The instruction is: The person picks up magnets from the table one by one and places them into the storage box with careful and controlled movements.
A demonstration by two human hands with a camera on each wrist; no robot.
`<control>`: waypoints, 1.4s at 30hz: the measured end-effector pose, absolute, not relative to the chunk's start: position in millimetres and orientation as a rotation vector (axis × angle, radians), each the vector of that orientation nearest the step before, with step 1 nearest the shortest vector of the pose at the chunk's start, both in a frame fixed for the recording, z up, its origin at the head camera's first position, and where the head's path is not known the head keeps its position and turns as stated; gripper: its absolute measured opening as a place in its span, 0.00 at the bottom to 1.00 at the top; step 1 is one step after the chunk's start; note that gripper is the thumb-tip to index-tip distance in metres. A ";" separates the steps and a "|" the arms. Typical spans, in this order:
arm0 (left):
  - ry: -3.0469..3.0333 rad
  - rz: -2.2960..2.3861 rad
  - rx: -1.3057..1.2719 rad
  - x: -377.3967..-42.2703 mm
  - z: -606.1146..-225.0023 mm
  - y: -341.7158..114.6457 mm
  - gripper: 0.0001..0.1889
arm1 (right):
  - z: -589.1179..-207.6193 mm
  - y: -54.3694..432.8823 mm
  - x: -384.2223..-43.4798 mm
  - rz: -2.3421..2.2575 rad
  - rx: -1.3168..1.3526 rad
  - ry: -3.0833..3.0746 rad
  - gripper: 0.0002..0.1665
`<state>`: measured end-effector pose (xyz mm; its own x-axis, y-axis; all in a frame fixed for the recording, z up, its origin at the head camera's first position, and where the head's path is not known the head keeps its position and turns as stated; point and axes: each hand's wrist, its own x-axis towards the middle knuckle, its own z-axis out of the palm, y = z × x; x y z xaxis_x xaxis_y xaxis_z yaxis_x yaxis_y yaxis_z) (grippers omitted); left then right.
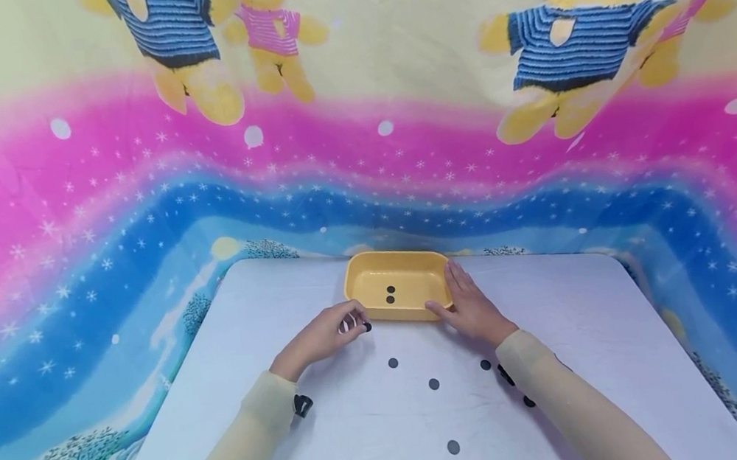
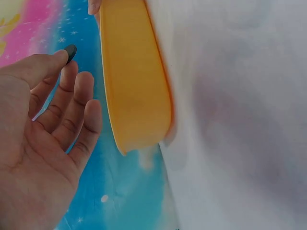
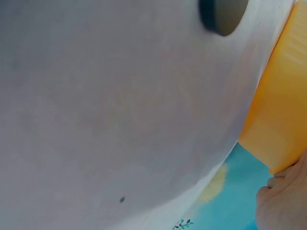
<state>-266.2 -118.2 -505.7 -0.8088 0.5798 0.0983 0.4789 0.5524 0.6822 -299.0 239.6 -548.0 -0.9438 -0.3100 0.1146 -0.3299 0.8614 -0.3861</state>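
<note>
At the far side of the table stands a yellow rectangular tray (image 1: 410,314), with two small black discs (image 1: 391,294) lying inside. My left hand (image 1: 322,336) is just off its front left corner. Between thumb and index finger that hand pinches another small black disc (image 2: 71,52), in the air beside the tray; the remaining fingers are spread and slightly bent. My right hand (image 1: 475,312) holds the tray's right end, thumb over the front rim and fingers along the side. In the right wrist view, part of that hand (image 3: 284,201) shows against the tray's end.
Several dark discs lie scattered on the white tabletop, including one near the middle (image 1: 434,384) and one nearer the front (image 1: 453,447). Others lie beside my right sleeve (image 1: 542,369). A patterned cloth (image 1: 361,156) with bears hangs behind the table's back edge.
</note>
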 end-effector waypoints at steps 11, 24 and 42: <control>2.608 1.187 0.921 -285.8 -498.2 -103.2 0.04 | -545.8 238.5 -297.3 0.630 0.511 -3.007 0.66; 2.590 1.256 0.940 -313.5 -494.0 -84.7 0.05 | -547.8 238.8 -298.0 0.611 0.528 -2.994 0.66; 2.576 1.245 0.879 -341.4 -509.1 -62.5 0.06 | -541.9 238.2 -292.4 0.628 0.521 -2.979 0.66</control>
